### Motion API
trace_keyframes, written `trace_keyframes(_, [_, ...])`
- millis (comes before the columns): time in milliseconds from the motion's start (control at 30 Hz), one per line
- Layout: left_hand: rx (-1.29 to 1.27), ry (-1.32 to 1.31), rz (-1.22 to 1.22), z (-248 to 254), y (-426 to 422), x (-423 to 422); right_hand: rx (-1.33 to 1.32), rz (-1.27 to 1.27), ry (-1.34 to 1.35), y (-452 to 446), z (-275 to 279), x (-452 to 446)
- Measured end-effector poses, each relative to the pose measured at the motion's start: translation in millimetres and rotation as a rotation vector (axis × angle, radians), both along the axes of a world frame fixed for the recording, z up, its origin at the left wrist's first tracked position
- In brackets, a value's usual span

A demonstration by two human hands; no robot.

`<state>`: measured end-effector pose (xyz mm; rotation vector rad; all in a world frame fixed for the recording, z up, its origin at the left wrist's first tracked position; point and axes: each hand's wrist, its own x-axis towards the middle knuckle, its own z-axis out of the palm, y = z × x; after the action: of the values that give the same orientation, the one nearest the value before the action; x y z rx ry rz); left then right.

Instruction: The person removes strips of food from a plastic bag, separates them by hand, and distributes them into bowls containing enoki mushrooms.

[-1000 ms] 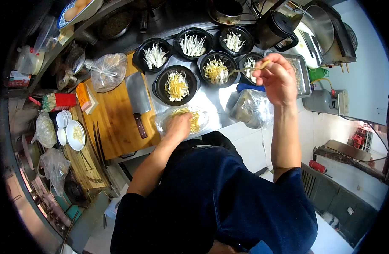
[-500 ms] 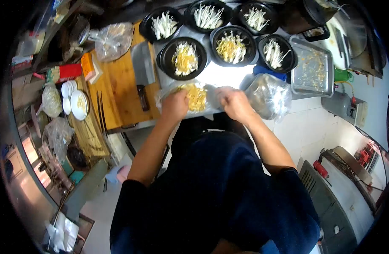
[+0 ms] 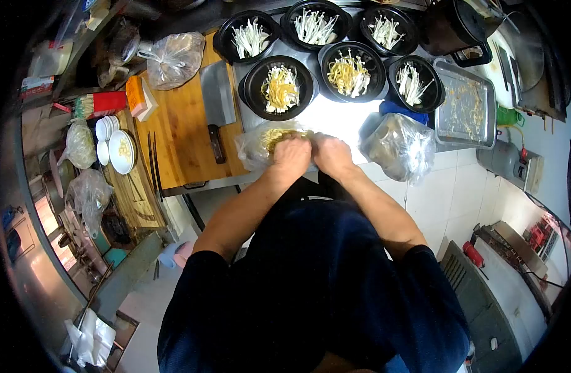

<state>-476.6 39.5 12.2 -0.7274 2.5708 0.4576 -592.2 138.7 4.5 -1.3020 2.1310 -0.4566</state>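
Note:
A clear plastic bag [image 3: 251, 148] of yellow shredded food [image 3: 274, 135] lies at the near edge of the steel counter. My left hand [image 3: 291, 155] is closed on the bag near its mouth. Right beside it, my right hand [image 3: 333, 155] is also closed on the bag's gathered end; the fingertips of both are partly hidden. Beyond my hands, a black bowl [image 3: 252, 93] and another black bowl [image 3: 377, 88] hold white enoki mushrooms topped with yellow shreds.
Several more black bowls [image 3: 223, 48] hold only enoki. To the left, a cleaver [image 3: 217, 99] lies on a wooden board [image 3: 179, 137]. At right are another plastic bag [image 3: 398, 146] and a metal tray [image 3: 464, 142] with food scraps.
My hands have come together at the bag's mouth, the left moving right and over the yellow shreds. The bag's opening is now bunched up. The view has shifted slightly.

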Motion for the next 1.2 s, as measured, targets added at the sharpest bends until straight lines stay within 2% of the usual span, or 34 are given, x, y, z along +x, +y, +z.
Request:
trace_keyframes(33, [-0.001,0.003,0.000,2,0,0,-0.023,-0.054,-0.024,1,4,-2])
trace_keyframes(67, [0.040,0.054,0.115,4,-1,4,-0.023,-0.053,-0.023,5,8,-5])
trace_keyframes(100, [0.080,0.104,0.231,12,-2,7,-0.044,-0.139,-0.135,9,10,-9])
trace_keyframes(133, [0.077,0.105,0.232,17,-5,13,-0.067,-0.225,-0.248,12,12,-12])
trace_keyframes(167, [0.134,0.258,0.294,23,-9,21,-0.070,-0.225,-0.250,16,11,-13])
trace_keyframes(200, [0.192,0.412,0.354,28,-12,28,-0.034,-0.303,-0.404,16,17,-14])
trace_keyframes(233, [0.187,0.414,0.352,28,-14,34,0.001,-0.380,-0.557,14,23,-15])
trace_keyframes(267, [0.352,0.452,0.484,27,-16,39,0.104,-0.462,-0.838,15,32,-18])
trace_keyframes(300, [0.520,0.486,0.616,27,-16,43,0.099,-0.462,-0.838,12,42,-17])
trace_keyframes(367, [0.600,0.498,0.653,32,-14,46,0.011,-0.529,-1.198,7,58,-14])
trace_keyframes(400, [0.684,0.509,0.693,36,-14,47,-0.008,-0.517,-1.259,3,69,-14])
trace_keyframes(633, [0.805,0.569,0.701,50,-10,43,-0.071,-0.525,-1.242,3,68,-15])
trace_keyframes(767, [0.896,0.495,0.748,73,-9,34,-0.035,-0.591,-1.241,9,68,-22])
trace_keyframes(833, [0.901,0.468,0.771,79,-10,30,-0.033,-0.635,-1.265,12,74,-30])
trace_keyframes(900, [0.994,0.419,0.916,80,-12,28,-0.115,-0.697,-1.305,17,87,-38])
trace_keyframes(1100, [1.082,0.528,0.910,90,-20,14,-0.166,-0.721,-1.319,39,111,-72])
trace_keyframes(1200, [1.062,0.549,0.874,93,-22,6,-0.244,-0.739,-1.243,54,122,-90])
